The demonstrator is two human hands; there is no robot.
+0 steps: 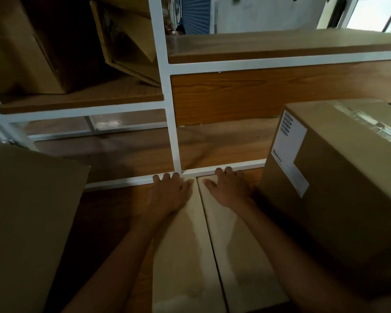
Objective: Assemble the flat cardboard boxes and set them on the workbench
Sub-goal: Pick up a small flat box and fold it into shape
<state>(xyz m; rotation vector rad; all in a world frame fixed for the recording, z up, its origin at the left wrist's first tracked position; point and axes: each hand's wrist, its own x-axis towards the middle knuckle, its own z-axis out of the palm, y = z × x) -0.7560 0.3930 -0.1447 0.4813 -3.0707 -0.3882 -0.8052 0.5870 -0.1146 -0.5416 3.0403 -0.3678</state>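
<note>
Hands (169,193) (229,188) pressing box flaps (185,245), workbench (113,211)

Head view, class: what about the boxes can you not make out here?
All head view.
- Label on the taped box: print blurred, too small.
- Middle box: near end cut by bottom edge; sides hidden beneath its flaps.
- Left box: cut by left edge.

This looks like a packing or storage room in a warehouse. White metal shelving (167,86) with wooden boards holds brown cartons (20,59). A taped carton (348,177) bearing a printed label (289,150) stands at the counter's (113,199) right edge, and a blue roller shutter (195,12) shows behind.
</note>
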